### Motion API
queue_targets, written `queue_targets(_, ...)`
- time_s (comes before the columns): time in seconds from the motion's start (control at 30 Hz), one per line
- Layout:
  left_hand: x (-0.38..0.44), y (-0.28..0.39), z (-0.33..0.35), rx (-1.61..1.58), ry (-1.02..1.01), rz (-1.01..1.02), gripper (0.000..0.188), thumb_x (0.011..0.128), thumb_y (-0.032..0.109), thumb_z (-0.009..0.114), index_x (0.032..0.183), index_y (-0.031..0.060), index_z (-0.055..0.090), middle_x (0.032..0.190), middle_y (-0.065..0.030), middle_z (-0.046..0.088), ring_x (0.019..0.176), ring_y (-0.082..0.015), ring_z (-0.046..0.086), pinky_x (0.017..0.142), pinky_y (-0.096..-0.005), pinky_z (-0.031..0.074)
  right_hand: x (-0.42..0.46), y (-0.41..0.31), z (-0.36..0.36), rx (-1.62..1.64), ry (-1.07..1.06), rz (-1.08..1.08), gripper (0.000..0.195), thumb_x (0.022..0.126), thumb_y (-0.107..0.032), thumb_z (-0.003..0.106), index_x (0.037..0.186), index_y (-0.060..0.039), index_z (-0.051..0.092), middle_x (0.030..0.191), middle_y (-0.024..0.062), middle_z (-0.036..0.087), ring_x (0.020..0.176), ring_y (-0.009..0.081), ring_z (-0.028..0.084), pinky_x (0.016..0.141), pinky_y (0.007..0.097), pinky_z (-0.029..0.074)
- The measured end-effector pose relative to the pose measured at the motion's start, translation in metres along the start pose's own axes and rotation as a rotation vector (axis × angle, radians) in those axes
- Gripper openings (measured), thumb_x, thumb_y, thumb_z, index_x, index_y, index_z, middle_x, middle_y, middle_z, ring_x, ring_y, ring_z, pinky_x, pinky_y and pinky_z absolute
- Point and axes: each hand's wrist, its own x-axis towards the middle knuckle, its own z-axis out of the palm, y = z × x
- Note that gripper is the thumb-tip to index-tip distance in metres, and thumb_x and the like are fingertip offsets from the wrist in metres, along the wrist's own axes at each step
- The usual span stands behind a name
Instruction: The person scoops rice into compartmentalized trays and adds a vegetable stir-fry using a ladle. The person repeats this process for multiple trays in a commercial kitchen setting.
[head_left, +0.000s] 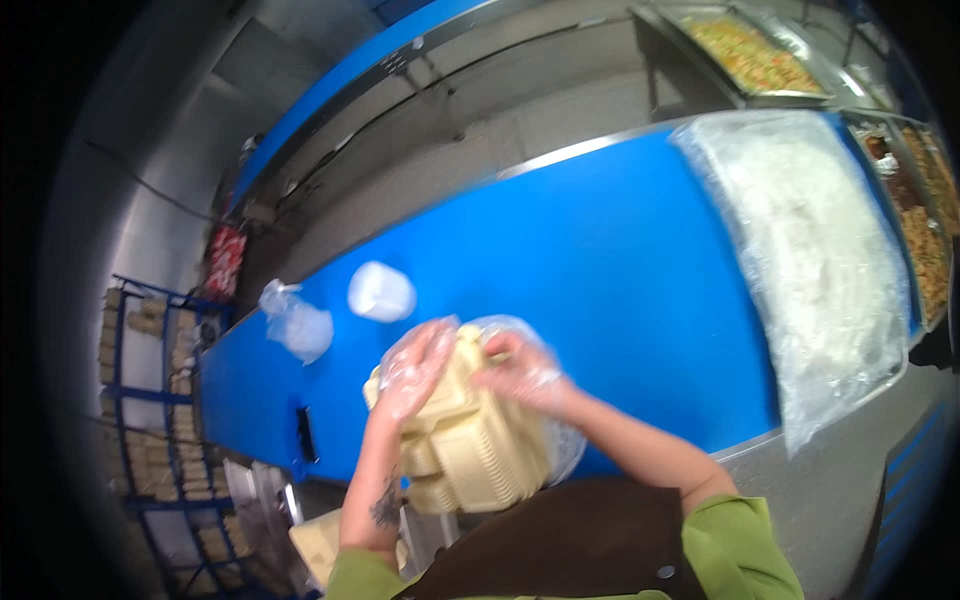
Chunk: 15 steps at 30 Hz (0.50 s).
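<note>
A nested stack of cream clamshell food containers leans at the near edge of the blue work surface, close to my apron. My left hand, in a clear plastic glove, lies on the stack's upper left side, its fingertips at the top edge. Opposite it, my right hand, also gloved and slightly blurred, has its fingers curled at the stack's upper right rim; whether they grip a container cannot be told. Clear plastic wrapping shows behind and to the right of the stack.
A white round tub and a knotted plastic bag with white contents stand on the left. At right lies a large plastic-covered tray, with food trays beyond it. Another food tray is at the upper right. A blue rack holds stacked containers.
</note>
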Motion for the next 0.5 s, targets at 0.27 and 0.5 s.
queue_targets(0.27,-0.052,0.040,-0.047,-0.032,0.180,0.144,0.028,0.089,0.024,0.050,0.103,0.0029,0.060,0.103,-0.0141,0.061,0.099,-0.0311,0.057,0.086,-0.0369,0.043,-0.022,-0.042,0.038,0.472,-0.248,0.033,0.058,0.082,-0.031,0.066,0.124,0.0007,0.042,0.115,0.0120,0.053,0.105,0.0163,0.051,0.090,0.0318,0.042)
queue_targets(0.5,-0.147,0.055,-0.077,0.082,0.939,0.291,0.053,0.088,0.040,0.045,0.124,0.0006,0.043,0.123,-0.0177,0.047,0.115,-0.0312,0.045,0.100,-0.0431,0.033,-0.037,-0.117,0.037,0.830,-0.022,-0.185,0.038,0.087,-0.033,0.059,0.108,-0.0024,0.054,0.102,0.0070,0.059,0.092,0.0151,0.055,0.081,0.0297,0.045)
